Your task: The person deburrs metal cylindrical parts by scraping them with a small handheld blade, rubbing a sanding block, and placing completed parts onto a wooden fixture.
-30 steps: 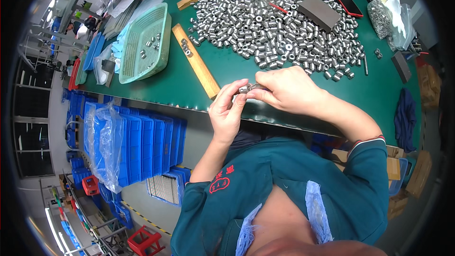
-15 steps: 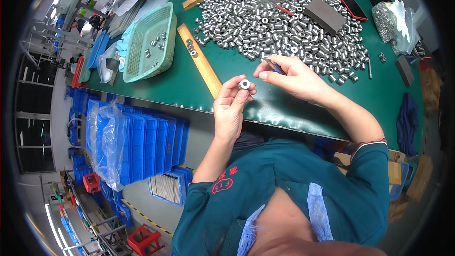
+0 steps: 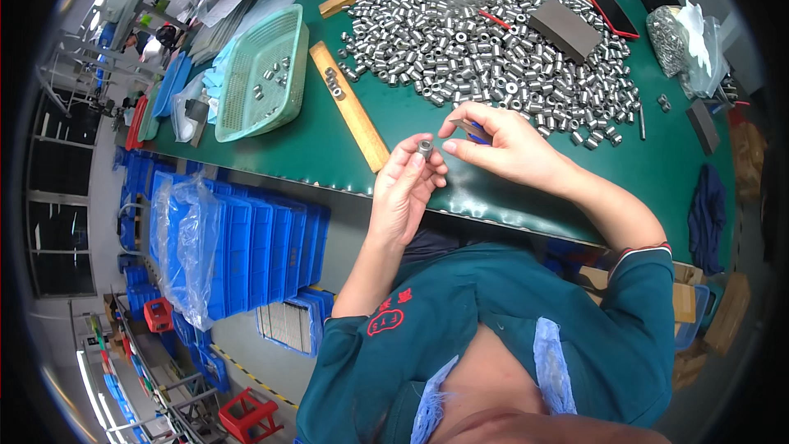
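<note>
Over the table's near edge, my left hand [image 3: 404,187] pinches a small steel bushing [image 3: 425,148] between thumb and fingers, its bore tipped upward. Just to the right, my right hand [image 3: 514,146] is closed around a slim tool [image 3: 472,130] with a dark metal end and a blue part; its exact kind is hard to make out. The tool and the bushing are apart. Beyond both hands lies a wide heap of similar steel bushings [image 3: 460,57].
Wooden strips [image 3: 353,111] border the heap; several bushings sit on the left one. A green plastic basket [image 3: 226,111] holds a few more. On the heap rest a grey block [image 3: 565,29] and a red stick. A phone [image 3: 610,8] and blue crates [image 3: 246,247] are nearby.
The bushing has turned in my left hand, from its ring end facing me to standing more upright. My right hand has shifted slightly down, with the tool turned a little.
</note>
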Demonstrator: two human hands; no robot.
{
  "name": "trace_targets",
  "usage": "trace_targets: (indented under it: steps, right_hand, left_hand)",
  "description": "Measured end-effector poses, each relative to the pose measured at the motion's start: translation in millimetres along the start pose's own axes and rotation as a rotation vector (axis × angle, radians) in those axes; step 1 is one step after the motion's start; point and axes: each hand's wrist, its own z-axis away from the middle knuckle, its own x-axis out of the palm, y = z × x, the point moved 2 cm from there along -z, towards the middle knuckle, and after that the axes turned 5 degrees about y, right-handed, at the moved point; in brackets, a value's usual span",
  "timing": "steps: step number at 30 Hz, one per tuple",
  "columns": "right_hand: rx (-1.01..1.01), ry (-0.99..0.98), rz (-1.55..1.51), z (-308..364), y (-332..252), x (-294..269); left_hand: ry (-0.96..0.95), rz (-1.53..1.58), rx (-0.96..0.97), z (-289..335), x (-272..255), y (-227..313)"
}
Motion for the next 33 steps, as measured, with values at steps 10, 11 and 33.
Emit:
trace_targets:
  steps: [10, 11, 33]
  right_hand:
    - [-0.501, 0.145, 0.715, 7, 0, 7]
    - [-0.497, 0.146, 0.715, 7, 0, 8]
    - [-0.279, -0.051, 0.681, 9, -4, 12]
  left_hand:
    - [0.062, -0.488, 0.151, 3, 10, -1]
    - [0.069, -0.590, 0.177, 3, 11, -1]
    - [0.122, -0.878, 0.432, 9, 12, -5]
